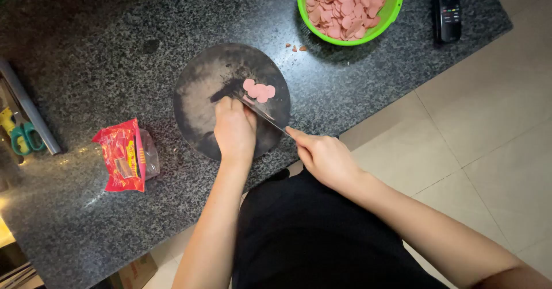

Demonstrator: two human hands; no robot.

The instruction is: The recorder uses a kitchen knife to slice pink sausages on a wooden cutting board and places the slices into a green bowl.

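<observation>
Starting at the far left edge, you've got a pair of scissors with teal handles (24, 138) lying beside a grey metal rail (29, 108), well apart from where you're working. A bit further right, a red plastic packet (122, 155), already torn open, is sitting on the speckled granite counter (86, 47), near your left forearm but not touching it.

Moving on to the middle, your left hand (234, 129) is curling down onto the dark round cutting board (201, 93), fingers bunched over whatever you're slicing, so the piece itself is hidden under your knuckles and I can't tell how much of it is there. Just beyond your fingertips, a little pile of pink round slices (260, 91) is lying on the far right part of the board.

Your right hand (325, 158) is closing around the knife (264, 115) handle, index finger stretching along the top, and the blade is angling up and left across the board until it's meeting your left hand, right beside those slices.

Further right and farther away, a bright green bowl (391, 10) is holding a heap of the same pink slices, with a few crumbs (296, 48) on the counter just near it. At the far right, a black remote control (447, 7) is resting on the counter's edge.
</observation>
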